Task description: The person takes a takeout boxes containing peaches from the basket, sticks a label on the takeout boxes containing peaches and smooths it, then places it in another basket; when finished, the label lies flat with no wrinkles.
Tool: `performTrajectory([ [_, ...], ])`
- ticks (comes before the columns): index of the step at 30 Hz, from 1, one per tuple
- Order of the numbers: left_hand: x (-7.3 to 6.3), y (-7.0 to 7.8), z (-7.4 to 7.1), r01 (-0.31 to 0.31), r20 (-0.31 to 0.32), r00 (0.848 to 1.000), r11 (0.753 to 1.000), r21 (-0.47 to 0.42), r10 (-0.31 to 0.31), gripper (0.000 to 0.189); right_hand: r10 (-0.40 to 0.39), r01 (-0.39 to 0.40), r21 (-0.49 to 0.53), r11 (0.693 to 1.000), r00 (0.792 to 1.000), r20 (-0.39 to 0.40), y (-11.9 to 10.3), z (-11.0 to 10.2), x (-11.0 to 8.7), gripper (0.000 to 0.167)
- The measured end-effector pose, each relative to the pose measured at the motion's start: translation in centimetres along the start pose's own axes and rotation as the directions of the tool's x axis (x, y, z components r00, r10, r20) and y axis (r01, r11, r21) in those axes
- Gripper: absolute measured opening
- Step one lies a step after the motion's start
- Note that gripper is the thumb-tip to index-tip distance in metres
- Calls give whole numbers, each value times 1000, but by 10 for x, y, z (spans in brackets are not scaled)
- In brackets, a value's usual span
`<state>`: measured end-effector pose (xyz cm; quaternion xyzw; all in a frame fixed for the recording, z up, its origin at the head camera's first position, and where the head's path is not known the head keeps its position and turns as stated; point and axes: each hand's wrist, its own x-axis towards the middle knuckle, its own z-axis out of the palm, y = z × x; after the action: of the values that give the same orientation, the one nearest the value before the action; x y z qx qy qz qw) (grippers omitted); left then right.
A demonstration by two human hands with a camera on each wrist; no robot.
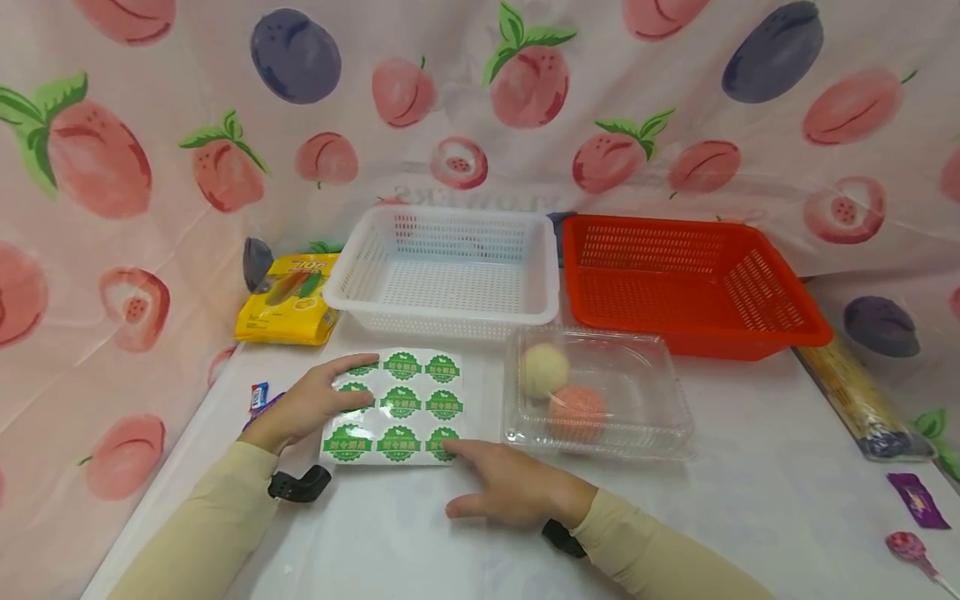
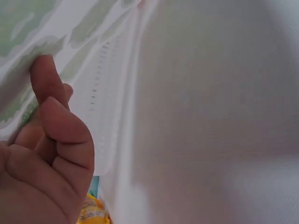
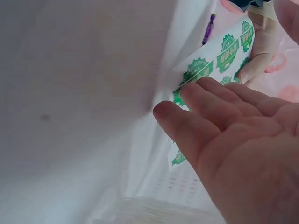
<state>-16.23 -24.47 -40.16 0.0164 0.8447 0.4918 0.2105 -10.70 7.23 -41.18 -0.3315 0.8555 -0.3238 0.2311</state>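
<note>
A white sheet of round green stickers (image 1: 408, 383) lies on the table in the head view. My left hand (image 1: 311, 408) rests over its left side, forefinger at the top edge and thumb on the stickers. In the left wrist view, the left fingers (image 2: 44, 74) overlap the sheet's green print. My right hand (image 1: 517, 483) is stretched out flat at the lower right corner, its forefinger tip over a sticker and its thumb apart below. The right wrist view shows its fingers (image 3: 187, 126) extended in front of the sheet (image 3: 224, 51).
Right of the sheet sits a clear plastic box (image 1: 637, 392) with a cream ball and a pink ball. Behind stand a white basket (image 1: 442, 321) and a red basket (image 1: 705, 342). A yellow packet (image 1: 288, 304) is at left; a long packet (image 1: 862, 396), purple sweet (image 1: 918, 500) and lollipop (image 1: 907, 546) lie right.
</note>
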Motion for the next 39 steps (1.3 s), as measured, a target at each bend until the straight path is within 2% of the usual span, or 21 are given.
performTrajectory([
  [4,-10,5,-5,-67,-38,997,997,-37,65,72,-55,56,22,998,997,-62,-7,-6,-4,68],
  [10,-21,15,-11,-121,-82,990,992,-46,117,71,-139,150,78,986,981,-132,-21,-21,-12,58],
  [14,-29,23,-13,-162,-87,984,986,-44,158,71,-158,170,73,983,976,-148,-28,-29,-15,56],
  [17,-34,29,-15,-174,-91,981,985,-10,172,70,-162,175,59,983,969,-189,-30,-37,-17,55],
  [21,-38,36,-16,-183,-75,981,983,-22,181,69,-165,186,56,981,950,-264,-31,-50,-19,53],
  [27,-44,46,-12,-203,-14,979,964,-172,203,70,-157,185,41,982,914,-375,-28,-68,-21,49],
  [30,-46,51,-10,-223,1,974,956,-191,227,70,-149,180,33,983,892,-426,-24,-75,-21,47],
  [33,-48,55,-8,-235,0,971,954,-188,239,69,-139,175,37,984,878,-459,-19,-82,-19,46],
  [39,-52,59,-2,-228,40,969,942,-245,244,71,-106,173,92,981,862,-496,-13,-88,-18,44],
])
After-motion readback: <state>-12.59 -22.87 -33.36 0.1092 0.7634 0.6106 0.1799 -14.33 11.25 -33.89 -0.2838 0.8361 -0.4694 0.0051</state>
